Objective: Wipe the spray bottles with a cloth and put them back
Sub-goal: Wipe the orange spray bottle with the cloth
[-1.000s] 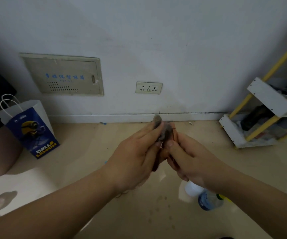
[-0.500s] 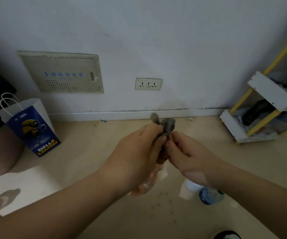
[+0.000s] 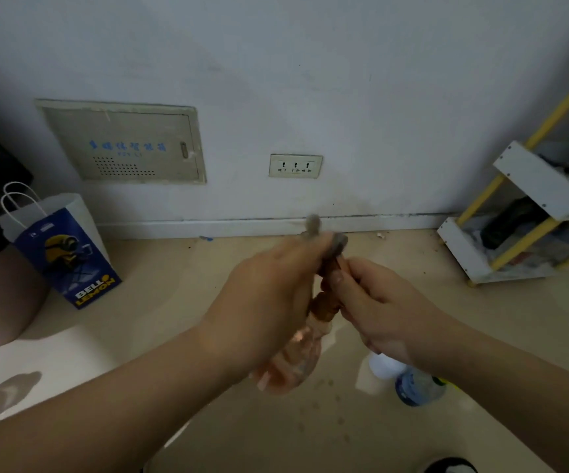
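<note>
Gripping clear orange spray bottle [image 3: 296, 356], right hand [image 3: 378, 308], left hand [image 3: 269, 295] pinching grey cloth [image 3: 337, 242] on top

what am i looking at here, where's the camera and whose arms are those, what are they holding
No machine here: these are a person's two bare arms, seen by a wide-angle camera worn on their head, looking forward and down. The left hand holds a grey cloth against the top of a clear pinkish spray bottle, whose orange head the right hand grips. Motion blur hides finer detail. On the floor are a blue bottle below the right wrist, a paper bag at the left and a white and yellow shelf at the right.
</note>
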The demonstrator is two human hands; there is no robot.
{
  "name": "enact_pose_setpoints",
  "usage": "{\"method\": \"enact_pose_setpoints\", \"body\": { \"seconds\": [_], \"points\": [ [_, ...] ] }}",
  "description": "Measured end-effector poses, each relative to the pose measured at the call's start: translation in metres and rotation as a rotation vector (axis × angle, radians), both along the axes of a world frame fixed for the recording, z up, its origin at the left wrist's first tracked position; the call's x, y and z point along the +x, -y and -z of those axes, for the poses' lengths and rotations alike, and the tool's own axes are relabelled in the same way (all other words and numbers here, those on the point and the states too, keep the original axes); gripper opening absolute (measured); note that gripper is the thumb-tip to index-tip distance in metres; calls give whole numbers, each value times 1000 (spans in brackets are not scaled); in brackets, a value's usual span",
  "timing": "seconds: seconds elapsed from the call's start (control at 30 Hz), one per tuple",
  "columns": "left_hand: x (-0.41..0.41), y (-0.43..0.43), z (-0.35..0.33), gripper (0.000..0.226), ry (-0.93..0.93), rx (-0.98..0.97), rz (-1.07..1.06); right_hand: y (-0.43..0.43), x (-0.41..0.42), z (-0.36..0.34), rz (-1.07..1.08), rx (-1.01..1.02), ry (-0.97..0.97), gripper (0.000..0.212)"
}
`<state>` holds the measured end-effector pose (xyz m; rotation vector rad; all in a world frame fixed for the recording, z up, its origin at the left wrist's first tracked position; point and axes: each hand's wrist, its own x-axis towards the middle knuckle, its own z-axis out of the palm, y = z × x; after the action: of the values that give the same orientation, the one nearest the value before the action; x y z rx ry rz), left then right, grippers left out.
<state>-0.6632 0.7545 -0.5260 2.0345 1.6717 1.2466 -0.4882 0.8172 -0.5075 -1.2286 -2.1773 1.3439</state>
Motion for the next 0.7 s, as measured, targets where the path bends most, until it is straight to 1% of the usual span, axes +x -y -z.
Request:
{"method": "enact_pose_setpoints", "body": {
  "seconds": [0.07, 0.13, 0.23, 0.3, 0.33, 0.4, 0.43, 0.5, 0.53, 0.57, 0.67, 0.7],
  "points": [
    [6, 4, 10, 45, -79, -36, 58, 0, -1, 2, 9, -6, -23, 30],
    [5, 3, 19, 51, -124, -23, 45, 0, 1, 3, 40, -35, -54, 32],
    [-1, 1, 22, 60, -288, -6, 23, -1, 4, 0, 68, -149, -131, 34],
    [-6, 1, 24, 62, -305, -69, 54, -1, 5, -2, 81, -153, -135, 34],
    [-8, 2, 26, 58, -284, -127, 41, -2, 6, -3, 89, -129, -123, 34],
    [-14, 1, 28, 38, -180, -295, -54, -5, 7, -4, 91, -41, -73, 31],
    [-17, -1, 29, 30, -80, -397, -119, -6, 7, -5, 90, -1, -51, 31],
    [-17, -1, 29, 27, 202, -529, -196, -8, 8, -4, 98, 35, -31, 30],
    [-11, 2, 26, 26, 304, -538, -196, -9, 8, -2, 103, 43, -26, 30],
    [-3, 6, 22, 25, 322, -507, -175, -8, 7, 0, 106, 49, -22, 30],
    [24, 21, 15, 24, 200, -288, -36, -4, 3, 6, 104, 83, -16, 28],
    [26, 21, 16, 22, 169, -242, -5, -4, 2, 7, 108, 84, -19, 28]
  ]
}}
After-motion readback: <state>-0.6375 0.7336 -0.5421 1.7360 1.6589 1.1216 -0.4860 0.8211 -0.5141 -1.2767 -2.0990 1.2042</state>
